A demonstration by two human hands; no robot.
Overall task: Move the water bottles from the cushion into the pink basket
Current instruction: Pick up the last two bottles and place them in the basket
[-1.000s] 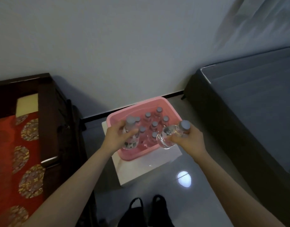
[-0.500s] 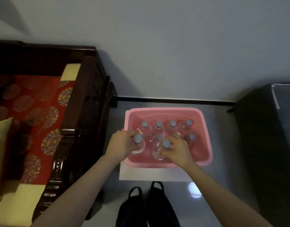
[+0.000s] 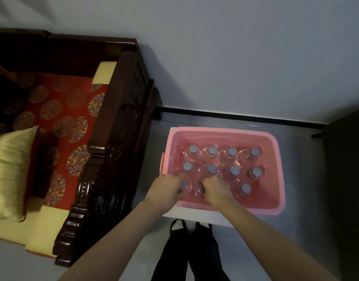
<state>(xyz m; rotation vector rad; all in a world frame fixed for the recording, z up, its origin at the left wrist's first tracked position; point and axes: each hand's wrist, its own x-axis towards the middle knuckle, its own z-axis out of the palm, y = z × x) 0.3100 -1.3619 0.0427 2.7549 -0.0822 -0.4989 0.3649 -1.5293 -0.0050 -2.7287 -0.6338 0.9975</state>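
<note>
Standing over a pink basket [image 3: 281, 169], a person reaches both bare arms down into it, each hand wrapped around a water bottle in the row nearest them. The left grip [image 3: 167, 186] has its fingers curled round the top of the left bottle [image 3: 187, 189], whose grey cap peeks out beside the fingertips. The right grip [image 3: 215, 189], just beside the left one and apart from it, is closed over the top of the right bottle [image 3: 200, 190], so only a sliver of clear plastic shows between the two grips. Both bottles are inside the basket, close to its near wall.

Nine more capped bottles [image 3: 232, 151] stand upright in the basket. Four form a row farthest beyond the grips, four more a row just beyond the fingertips, and a single one stands to the right of the right grip. The basket sits on a white tabletop [image 3: 186, 214], whose edge shows beneath the wrists.

Well to the left of the left grip, a dark carved wooden settee [image 3: 113, 159] carries the red cushion [image 3: 59, 118], patterned with gold roundels, and a pale yellow pillow [image 3: 10, 169] lies on it. The person's black-trousered legs [image 3: 195, 250] show below the arms on a grey floor [image 3: 146, 138]. Dark furniture [image 3: 347, 179] stands to the right of the right grip, and a plain wall [image 3: 235, 57] rises beyond.
</note>
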